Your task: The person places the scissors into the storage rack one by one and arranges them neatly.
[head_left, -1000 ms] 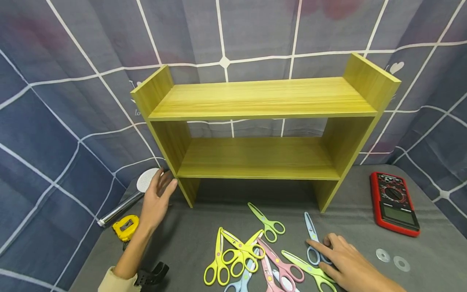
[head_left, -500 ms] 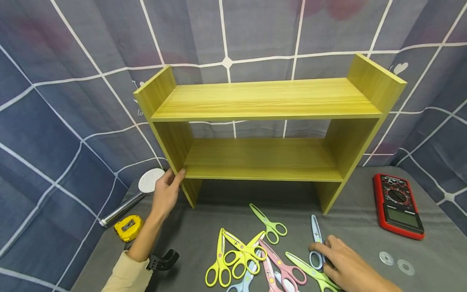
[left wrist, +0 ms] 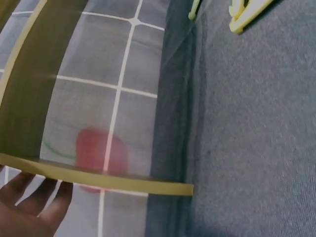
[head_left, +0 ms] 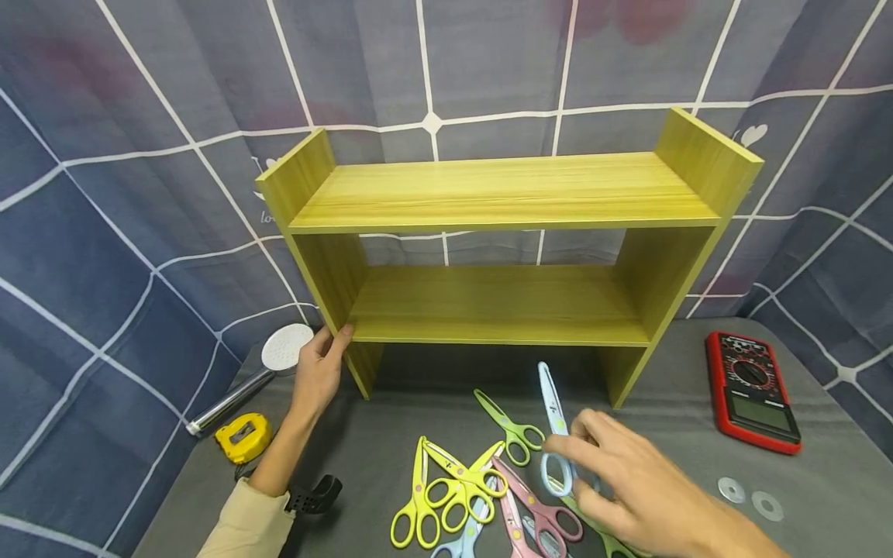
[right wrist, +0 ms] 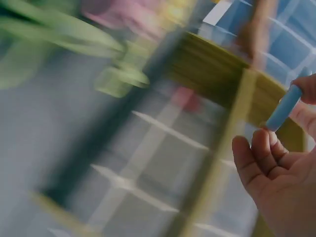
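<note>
a red multimeter [head_left: 752, 391] and two washers [head_left: 749, 497] lie right; a shower head [head_left: 279, 353] and yellow tape measure [head_left: 243, 436] left.

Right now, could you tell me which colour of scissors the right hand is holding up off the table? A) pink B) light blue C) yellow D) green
B: the right hand pinches the light blue scissors by the handle, blades pointing up toward the shelf; the yellow, pink and green pairs lie on the table.
</note>
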{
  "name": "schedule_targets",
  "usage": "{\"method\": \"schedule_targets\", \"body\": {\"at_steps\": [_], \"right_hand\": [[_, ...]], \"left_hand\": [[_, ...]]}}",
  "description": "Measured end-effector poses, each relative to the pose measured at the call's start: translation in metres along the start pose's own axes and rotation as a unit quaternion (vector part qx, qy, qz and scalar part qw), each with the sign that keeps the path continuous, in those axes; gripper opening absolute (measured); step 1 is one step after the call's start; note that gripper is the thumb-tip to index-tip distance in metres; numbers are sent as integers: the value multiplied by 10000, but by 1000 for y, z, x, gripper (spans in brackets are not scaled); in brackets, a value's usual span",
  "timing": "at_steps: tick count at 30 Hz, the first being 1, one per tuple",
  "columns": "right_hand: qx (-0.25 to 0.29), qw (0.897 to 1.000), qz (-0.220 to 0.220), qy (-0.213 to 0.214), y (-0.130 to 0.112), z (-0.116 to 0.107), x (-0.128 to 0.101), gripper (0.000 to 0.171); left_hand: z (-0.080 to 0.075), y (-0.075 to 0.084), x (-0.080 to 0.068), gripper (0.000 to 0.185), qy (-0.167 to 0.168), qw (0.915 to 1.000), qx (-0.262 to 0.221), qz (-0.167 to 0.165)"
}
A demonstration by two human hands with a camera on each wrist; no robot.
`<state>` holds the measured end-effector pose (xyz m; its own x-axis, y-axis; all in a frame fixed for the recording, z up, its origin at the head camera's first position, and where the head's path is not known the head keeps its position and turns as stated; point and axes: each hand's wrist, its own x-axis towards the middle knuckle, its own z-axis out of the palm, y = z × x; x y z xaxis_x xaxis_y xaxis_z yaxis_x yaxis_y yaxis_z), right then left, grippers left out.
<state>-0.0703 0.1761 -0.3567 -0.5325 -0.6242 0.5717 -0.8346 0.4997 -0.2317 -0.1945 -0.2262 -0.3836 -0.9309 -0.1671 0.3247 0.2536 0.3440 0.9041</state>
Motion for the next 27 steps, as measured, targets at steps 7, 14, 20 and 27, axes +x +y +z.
{"method": "schedule_targets", "body": {"at_steps": [7, 14, 20, 27], "right_hand": [[244, 9920, -1067, 623, -24, -51, 113, 45], [214, 9838, -1257, 1263, -18, -54, 208, 37], [-309, 9991, -116, 263, -16, -45, 266, 39], [-807, 9957, 191, -402, -19, -30, 310, 31]], "left_hand": [[0, -2, 5, 30, 259, 9995, -181, 64], [4, -2, 4, 28, 481, 9982, -343, 85], [7, -9, 4, 24, 1000, 9943, -243, 293], [8, -10, 5, 25, 1030, 9942, -67, 293]]}}
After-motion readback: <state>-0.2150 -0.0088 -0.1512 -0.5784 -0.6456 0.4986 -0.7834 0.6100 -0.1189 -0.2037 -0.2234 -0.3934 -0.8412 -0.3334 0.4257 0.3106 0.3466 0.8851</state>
